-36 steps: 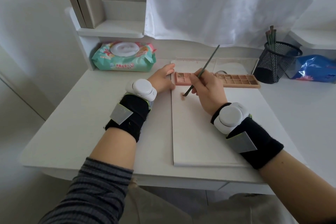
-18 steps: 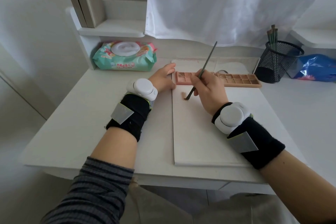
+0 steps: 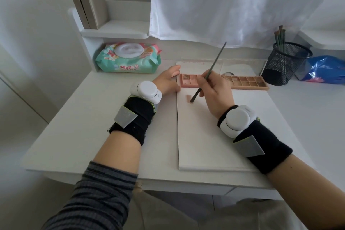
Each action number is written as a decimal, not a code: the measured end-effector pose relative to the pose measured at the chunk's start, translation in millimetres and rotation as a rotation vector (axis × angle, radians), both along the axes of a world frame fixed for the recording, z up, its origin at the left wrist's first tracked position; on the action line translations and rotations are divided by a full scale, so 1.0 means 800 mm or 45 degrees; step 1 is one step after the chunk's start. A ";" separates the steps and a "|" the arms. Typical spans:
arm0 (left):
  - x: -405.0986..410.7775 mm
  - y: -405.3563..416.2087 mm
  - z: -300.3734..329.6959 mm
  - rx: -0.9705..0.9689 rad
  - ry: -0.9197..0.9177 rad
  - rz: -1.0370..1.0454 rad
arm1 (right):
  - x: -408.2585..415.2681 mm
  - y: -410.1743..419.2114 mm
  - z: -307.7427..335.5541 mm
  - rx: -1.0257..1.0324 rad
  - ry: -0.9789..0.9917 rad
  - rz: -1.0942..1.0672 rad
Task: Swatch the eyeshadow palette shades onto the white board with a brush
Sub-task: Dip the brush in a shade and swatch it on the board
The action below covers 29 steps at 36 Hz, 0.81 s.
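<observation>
Now the brush (image 3: pixel 209 73) tip sits a little lower and further right on the white board (image 3: pixel 201 136) than it did a second ago, at the lower right edge of a small pink smear (image 3: pixel 188 97) that has grown from a faint dab into a short visible stroke. That suggests the first swatch is being laid down and the task is only just under way; the rest of the board is bare. The right hand (image 3: pixel 216 91) has its grip closed around the brush handle like a pen, the handle slanting up and away toward the curtain (image 3: pixel 242 5). The left hand (image 3: pixel 166 82) lies flat with fingers loosely spread at the board's upper left edge, holding nothing, apparently steadying the board, and it has barely moved. The eyeshadow palette (image 3: pixel 244 82) lies open across the far end of the board, its middle hidden behind the right hand, the pans in browns and pinks; no brand is legible on it. The only readable writing is on the wet-wipes pack (image 3: pixel 128 58) at the back left of the table (image 3: pixel 93 117), which carries Chinese characters, seemingly "木糖醇婴儿", and a round "80" mark; the smaller print is too blurred. A mesh pen cup (image 3: pixel 285 63) with more brushes stands to the right, beside a blue bag (image 3: pixel 324 71) with no legible text.
</observation>
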<state>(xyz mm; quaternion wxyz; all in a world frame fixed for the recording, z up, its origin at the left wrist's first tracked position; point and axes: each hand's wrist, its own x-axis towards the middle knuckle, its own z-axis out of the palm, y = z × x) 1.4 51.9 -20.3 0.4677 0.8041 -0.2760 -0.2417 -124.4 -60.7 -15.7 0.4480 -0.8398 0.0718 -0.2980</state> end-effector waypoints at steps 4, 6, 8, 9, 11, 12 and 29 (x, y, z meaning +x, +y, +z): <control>0.000 0.000 -0.001 0.011 -0.020 0.002 | 0.003 0.000 0.000 0.033 -0.025 0.013; 0.000 0.000 -0.001 0.015 -0.024 -0.003 | 0.004 0.001 -0.002 0.013 0.010 0.025; 0.000 0.000 -0.002 0.004 -0.014 -0.007 | 0.005 0.000 -0.003 -0.003 0.052 0.043; 0.000 0.000 -0.002 -0.004 -0.007 -0.006 | 0.004 0.000 -0.003 -0.011 0.065 0.052; 0.002 0.001 -0.002 -0.008 -0.003 -0.003 | 0.003 0.001 -0.002 -0.013 0.066 0.058; 0.002 0.001 -0.002 -0.007 -0.001 -0.006 | 0.003 0.001 -0.002 -0.008 0.059 0.058; 0.001 0.000 0.000 -0.014 -0.003 -0.008 | 0.001 0.002 0.000 0.006 0.065 0.055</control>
